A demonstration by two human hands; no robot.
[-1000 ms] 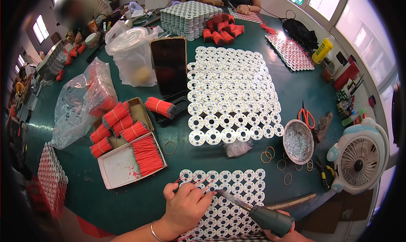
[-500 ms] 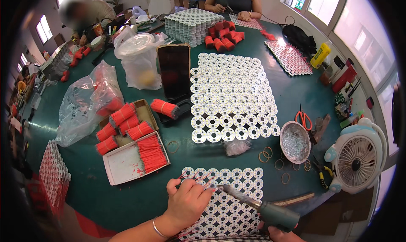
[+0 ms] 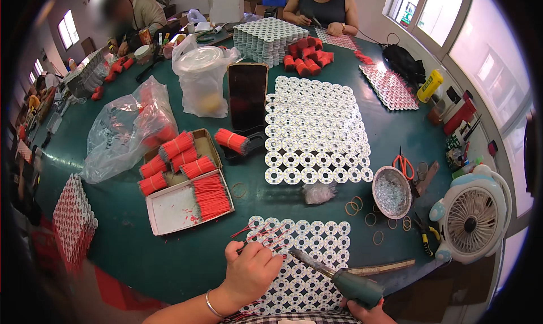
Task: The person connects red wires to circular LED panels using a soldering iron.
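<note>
Bright windows (image 3: pixel 445 13) line the pale right wall (image 3: pixel 431 53), smaller windows (image 3: pixel 68 29) glow far left, and a broad green table (image 3: pixel 124 228) catches light at left.

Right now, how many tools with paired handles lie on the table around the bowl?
2: the orange-handled tool beyond the bowl, to its right, and the black-and-yellow pliers nearer, beside the fan. Others may be hidden behind the fan.
</note>
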